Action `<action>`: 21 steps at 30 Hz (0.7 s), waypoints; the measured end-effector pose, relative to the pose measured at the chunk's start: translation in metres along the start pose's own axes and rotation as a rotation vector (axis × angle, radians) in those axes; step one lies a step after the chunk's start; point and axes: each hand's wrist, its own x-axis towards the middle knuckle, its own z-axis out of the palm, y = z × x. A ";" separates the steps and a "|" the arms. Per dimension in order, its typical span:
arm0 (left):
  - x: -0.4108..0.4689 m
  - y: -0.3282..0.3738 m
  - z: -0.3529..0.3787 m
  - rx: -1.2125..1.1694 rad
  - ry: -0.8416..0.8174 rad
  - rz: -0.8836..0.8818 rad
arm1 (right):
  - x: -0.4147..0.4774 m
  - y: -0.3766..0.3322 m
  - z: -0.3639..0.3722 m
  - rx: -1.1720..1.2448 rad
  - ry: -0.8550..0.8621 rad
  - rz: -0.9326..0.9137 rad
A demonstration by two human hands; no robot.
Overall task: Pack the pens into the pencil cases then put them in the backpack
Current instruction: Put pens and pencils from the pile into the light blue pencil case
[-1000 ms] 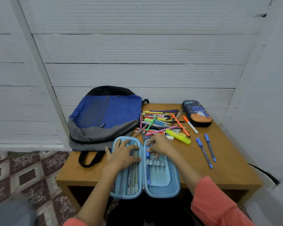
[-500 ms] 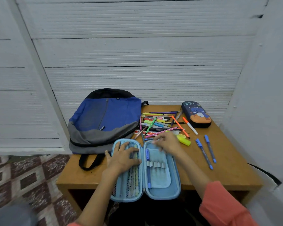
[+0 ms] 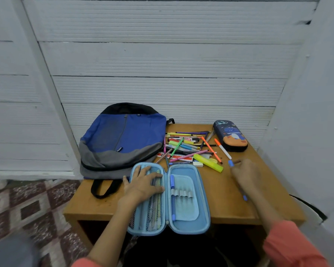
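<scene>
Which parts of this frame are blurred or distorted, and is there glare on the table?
Head view: the right hand is smeared by motion, so its grip is unreadable; the left hand, flat on the open blue pencil case, is fairly sharp. Head view again: wide-angle distortion bows the wall planks near the edges; light is soft, with no glare on the table.

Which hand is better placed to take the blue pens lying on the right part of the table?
The right hand: it is directly over the blue pens. The left hand lies flat on the mesh side of the open pencil case, farther from them.
</scene>
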 end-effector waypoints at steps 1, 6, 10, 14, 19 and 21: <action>0.000 0.000 0.000 -0.001 0.000 0.000 | -0.001 -0.007 0.000 0.121 0.040 0.004; 0.001 0.000 0.000 -0.003 -0.002 0.002 | -0.008 -0.053 0.003 0.768 -0.035 0.033; -0.001 0.001 -0.001 0.003 0.000 -0.004 | -0.026 -0.086 0.027 0.901 -0.199 0.031; -0.002 0.002 -0.001 -0.002 -0.008 -0.005 | -0.038 -0.098 0.057 0.818 -0.244 0.012; -0.002 0.002 -0.001 -0.005 -0.004 -0.011 | -0.037 -0.102 0.065 0.660 -0.485 0.098; -0.001 0.002 -0.001 -0.010 -0.004 -0.016 | -0.040 -0.100 0.060 0.571 -0.650 0.068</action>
